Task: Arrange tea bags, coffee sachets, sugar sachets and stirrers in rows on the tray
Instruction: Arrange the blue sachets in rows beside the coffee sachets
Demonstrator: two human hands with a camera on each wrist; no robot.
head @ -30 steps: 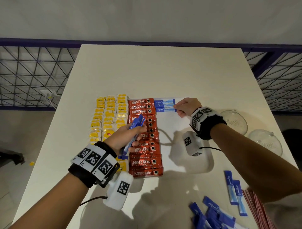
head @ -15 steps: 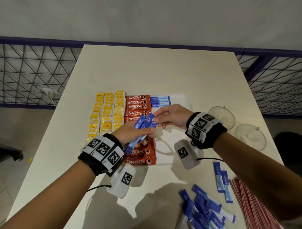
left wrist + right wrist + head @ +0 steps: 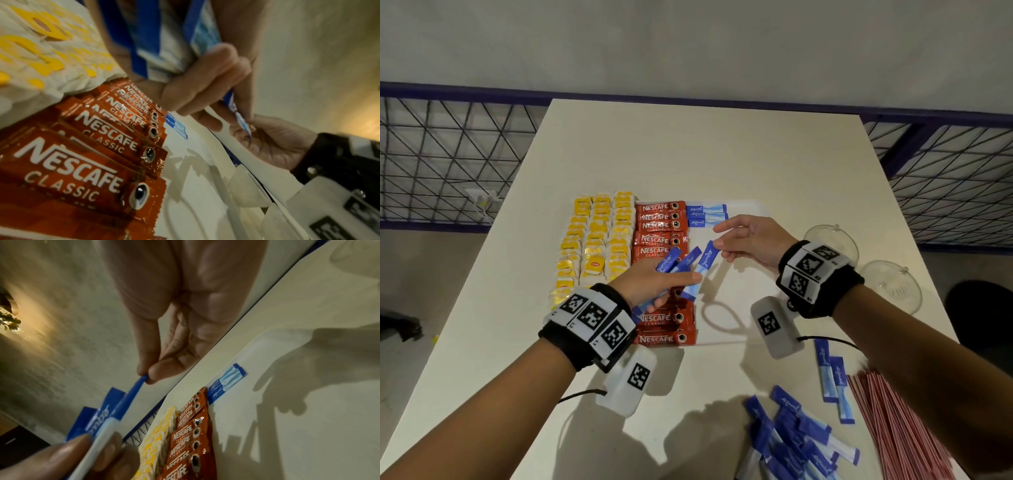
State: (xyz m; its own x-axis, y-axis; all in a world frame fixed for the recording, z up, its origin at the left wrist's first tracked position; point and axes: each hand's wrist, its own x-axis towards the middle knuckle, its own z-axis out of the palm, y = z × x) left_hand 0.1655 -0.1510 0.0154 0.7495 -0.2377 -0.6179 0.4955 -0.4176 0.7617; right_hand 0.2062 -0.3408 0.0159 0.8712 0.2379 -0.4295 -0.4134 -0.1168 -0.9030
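Observation:
On the white tray (image 3: 753, 209) lie rows of yellow tea bags (image 3: 595, 240), a column of red Nescafe coffee sachets (image 3: 659, 236) and three blue sugar sachets (image 3: 703, 214) at its far end. My left hand (image 3: 654, 279) holds a fan of blue sugar sachets (image 3: 681, 265) above the coffee column. My right hand (image 3: 722, 246) pinches the top end of the rightmost sachet (image 3: 707, 257) in that fan; the pinch shows plainly in the right wrist view (image 3: 147, 378). The left wrist view shows my left fingers (image 3: 197, 84) curled round the sachets (image 3: 174, 53).
A pile of loose blue sugar sachets (image 3: 791, 438) lies at the near edge, two more (image 3: 832, 380) beside it. Red-striped stirrers (image 3: 900, 428) lie at the near right. Two clear glass lids (image 3: 832, 241) (image 3: 893, 281) sit right of the tray.
My right hand left the sugar row at the tray's far end, came back to the left hand and now pinches one sachet from the fan. The left hand rose slightly.

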